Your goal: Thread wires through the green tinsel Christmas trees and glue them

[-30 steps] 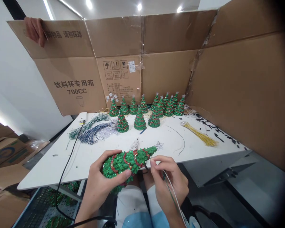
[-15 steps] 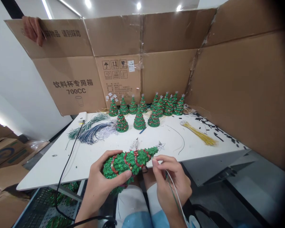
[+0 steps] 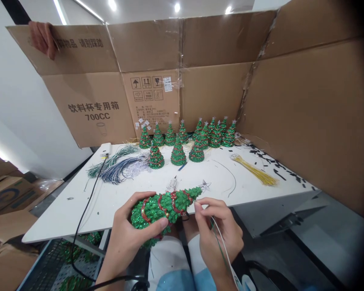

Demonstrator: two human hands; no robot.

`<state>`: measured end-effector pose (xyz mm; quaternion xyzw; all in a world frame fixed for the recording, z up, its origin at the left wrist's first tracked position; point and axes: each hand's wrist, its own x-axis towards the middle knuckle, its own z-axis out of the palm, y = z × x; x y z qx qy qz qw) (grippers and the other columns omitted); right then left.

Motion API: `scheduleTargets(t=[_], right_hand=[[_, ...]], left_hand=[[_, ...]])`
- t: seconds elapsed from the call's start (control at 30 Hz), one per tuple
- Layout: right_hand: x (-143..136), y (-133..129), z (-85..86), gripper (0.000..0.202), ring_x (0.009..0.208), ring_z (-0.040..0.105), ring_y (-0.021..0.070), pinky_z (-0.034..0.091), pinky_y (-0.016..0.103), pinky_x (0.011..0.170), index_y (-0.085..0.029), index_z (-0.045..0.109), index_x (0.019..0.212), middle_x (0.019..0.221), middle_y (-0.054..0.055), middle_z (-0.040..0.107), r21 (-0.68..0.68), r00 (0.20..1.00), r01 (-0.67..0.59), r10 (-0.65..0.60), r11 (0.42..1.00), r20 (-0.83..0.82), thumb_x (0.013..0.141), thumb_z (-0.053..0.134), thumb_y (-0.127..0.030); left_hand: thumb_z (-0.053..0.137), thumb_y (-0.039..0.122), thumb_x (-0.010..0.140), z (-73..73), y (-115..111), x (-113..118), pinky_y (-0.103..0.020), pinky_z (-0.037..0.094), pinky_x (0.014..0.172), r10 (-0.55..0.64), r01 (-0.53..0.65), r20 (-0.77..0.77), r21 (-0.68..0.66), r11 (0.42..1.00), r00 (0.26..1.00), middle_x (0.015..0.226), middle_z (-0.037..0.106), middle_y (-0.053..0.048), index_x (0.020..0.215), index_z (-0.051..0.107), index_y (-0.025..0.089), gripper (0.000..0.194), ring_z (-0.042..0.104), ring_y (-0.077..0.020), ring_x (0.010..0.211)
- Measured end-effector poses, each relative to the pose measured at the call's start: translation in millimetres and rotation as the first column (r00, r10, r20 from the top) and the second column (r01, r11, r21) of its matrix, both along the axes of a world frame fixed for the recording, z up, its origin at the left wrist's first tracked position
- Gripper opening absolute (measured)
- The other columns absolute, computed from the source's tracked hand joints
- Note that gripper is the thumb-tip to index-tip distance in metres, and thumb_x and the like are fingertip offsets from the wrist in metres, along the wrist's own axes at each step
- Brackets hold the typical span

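Observation:
A small green glitter Christmas tree (image 3: 157, 208) with red garland lies tilted on its side above my lap, its tip to the right. My left hand (image 3: 129, 232) is wrapped round its wide lower part, thumb across the front. A clear star (image 3: 205, 186) shows at the tip. Just below the tip, my right hand (image 3: 220, 228) pinches a thin cord between thumb and forefinger. A white cord (image 3: 221, 233) and a green strand run down out of that hand. Whether the pinched end is tied to the tree is too small to tell.
Several finished-looking trees (image 3: 178, 153) stand at the table's back. Bundles of blue cords (image 3: 118, 169) and yellow cords (image 3: 256, 171) lie left and right. A pen-like white tube (image 3: 171, 184) lies near the middle. Cardboard walls (image 3: 212, 89) enclose the table; another person's hand (image 3: 43, 39) grips the top.
Hardly anything differs. My right hand has shifted very slightly left, still pinching near the tree's tip, and the left hand keeps its hold.

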<state>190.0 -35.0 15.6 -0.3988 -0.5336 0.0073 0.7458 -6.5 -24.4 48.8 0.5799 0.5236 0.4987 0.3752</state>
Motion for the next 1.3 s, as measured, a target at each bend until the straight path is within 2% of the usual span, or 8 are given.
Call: scheduleTargets(t=[0.1, 0.23, 0.33, 0.5, 0.73, 1.0, 1.13, 1.3], right_hand=[[-1.9, -1.5, 0.5, 0.023, 0.084, 0.08, 0.0167, 0.064, 0.025, 0.072, -0.024, 0.068, 0.094, 0.094, 0.003, 0.081, -0.01, 1.0, -0.006, 0.006, 1.0, -0.003, 0.097, 0.079, -0.004], [-4.2, -2.6, 1.3, 0.024, 0.083, 0.08, 0.0173, 0.064, 0.026, 0.071, -0.025, 0.067, 0.092, 0.093, 0.003, 0.081, -0.015, 0.998, -0.048, 0.048, 0.999, -0.029, 0.097, 0.079, -0.005], [-5.3, -2.8, 2.0, 0.024, 0.084, 0.08, 0.0171, 0.064, 0.024, 0.069, -0.024, 0.066, 0.094, 0.094, 0.003, 0.082, 0.008, 0.998, -0.032, 0.032, 0.999, -0.062, 0.096, 0.079, -0.004], [-7.1, -3.9, 4.8, 0.025, 0.085, 0.081, 0.017, 0.065, 0.025, 0.07, -0.024, 0.067, 0.095, 0.094, 0.004, 0.082, 0.032, 0.999, 0.009, -0.007, 0.999, -0.05, 0.096, 0.08, -0.002], [-4.9, -6.0, 7.5, 0.024, 0.081, 0.082, 0.0196, 0.067, 0.029, 0.068, -0.025, 0.068, 0.094, 0.091, 0.004, 0.082, 0.022, 0.998, 0.056, -0.056, 0.998, -0.004, 0.096, 0.081, -0.005], [-7.9, -3.6, 7.1, 0.02, 0.084, 0.08, 0.018, 0.066, 0.027, 0.073, -0.024, 0.072, 0.096, 0.094, 0.004, 0.081, -0.016, 0.987, 0.123, -0.124, 0.992, -0.1, 0.094, 0.088, -0.012], [-5.2, -4.7, 6.3, 0.015, 0.064, 0.075, 0.0145, 0.062, 0.021, 0.059, -0.022, 0.077, 0.097, 0.082, 0.001, 0.078, -0.141, 0.977, 0.054, -0.082, 0.988, -0.199, 0.093, 0.092, -0.024], [-1.0, -8.1, 8.4, 0.013, 0.065, 0.08, 0.0172, 0.066, 0.021, 0.063, -0.021, 0.081, 0.089, 0.078, 0.002, 0.082, -0.223, 0.973, -0.075, 0.022, 0.972, -0.229, 0.095, 0.089, -0.029]], left_hand=[[0.1, 0.051, 0.071, 1.5, -1.1, -0.9, -0.031, 0.068, 0.075, 0.01, -0.01, -0.01, 0.002, 1.0, 1.0, 0.104, 0.079, -0.004, 0.12, 0.081, 0.023, 0.059, 0.075, -0.0232, 0.086], [0.101, 0.052, 0.069, 3.9, -3.2, -0.4, -0.031, 0.068, 0.062, 0.006, -0.002, 0.067, -0.058, 0.998, 0.998, 0.102, 0.078, -0.004, 0.122, 0.08, 0.023, 0.065, 0.074, -0.0229, 0.078], [0.103, 0.051, 0.065, 5.1, -3.2, 0.0, -0.03, 0.068, 0.058, 0.011, -0.003, 0.106, -0.072, 0.997, 0.994, 0.107, 0.079, -0.005, 0.12, 0.081, 0.023, 0.065, 0.075, -0.0242, 0.081], [0.103, 0.05, 0.065, 6.2, -2.7, 0.1, -0.029, 0.069, 0.062, -0.013, 0.017, 0.103, -0.032, 0.999, 0.995, 0.112, 0.08, -0.006, 0.118, 0.083, 0.022, 0.063, 0.077, -0.0238, 0.083], [0.101, 0.052, 0.069, 6.0, -5.2, 2.4, -0.03, 0.069, 0.06, -0.032, 0.035, 0.068, -0.043, 0.998, 0.997, 0.112, 0.08, -0.006, 0.121, 0.079, 0.023, 0.064, 0.077, -0.0232, 0.078], [0.101, 0.049, 0.069, 2.9, -3.1, 0.5, -0.028, 0.067, 0.062, -0.017, 0.017, 0.03, 0.002, 1.0, 0.999, 0.111, 0.08, -0.006, 0.121, 0.08, 0.024, 0.062, 0.077, -0.0238, 0.083], [0.101, 0.051, 0.068, 2.6, -3.0, 0.7, -0.03, 0.068, 0.062, -0.002, 0.002, 0.025, 0.01, 1.0, 1.0, 0.113, 0.08, -0.006, 0.12, 0.081, 0.023, 0.062, 0.077, -0.0252, 0.085], [0.101, 0.049, 0.067, 2.4, -2.7, 1.0, -0.029, 0.067, 0.065, 0.004, -0.004, 0.029, 0.008, 1.0, 1.0, 0.107, 0.08, -0.005, 0.12, 0.081, 0.024, 0.062, 0.077, -0.025, 0.087]])
